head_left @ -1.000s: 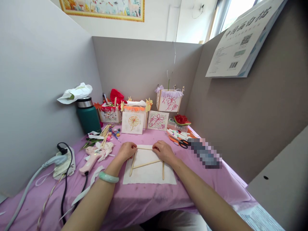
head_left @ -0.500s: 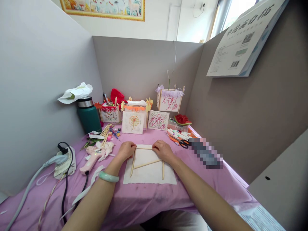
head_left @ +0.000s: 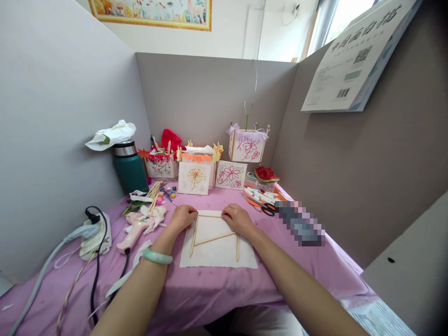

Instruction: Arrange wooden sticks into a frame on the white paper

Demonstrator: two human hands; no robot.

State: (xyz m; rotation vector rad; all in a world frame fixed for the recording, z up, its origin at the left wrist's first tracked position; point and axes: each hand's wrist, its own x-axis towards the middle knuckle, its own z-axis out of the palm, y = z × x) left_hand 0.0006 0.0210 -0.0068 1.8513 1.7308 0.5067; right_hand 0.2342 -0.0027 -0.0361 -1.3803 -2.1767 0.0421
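Head view: Your left hand (head_left: 182, 218) and right hand (head_left: 237, 219) rest on a white paper sheet (head_left: 219, 252) spread on the pink tablecloth (head_left: 196, 289), each one pressing down a top corner of a frame of wooden sticks (head_left: 214, 238). The fingers of both hands are curled down onto the stick ends; whether they pinch the sticks or only press them you cannot tell from this angle. One stick runs between your two hands along the sheet's far edge, one drops from each hand toward you, and a fourth lies slanted across the middle. A green bangle (head_left: 157, 257) circles your left wrist.

Just left of your left hand lies a pink glue gun (head_left: 135, 228), its cord trailing to a power strip (head_left: 95, 233) near the partition. A bundle of spare sticks (head_left: 153, 190) sits beyond it, beside a green flask (head_left: 129, 167). Decorated paper lanterns (head_left: 247, 145) stand along the back wall. Markers (head_left: 261, 195) and scissors (head_left: 265, 208) lie to the right of your right hand.
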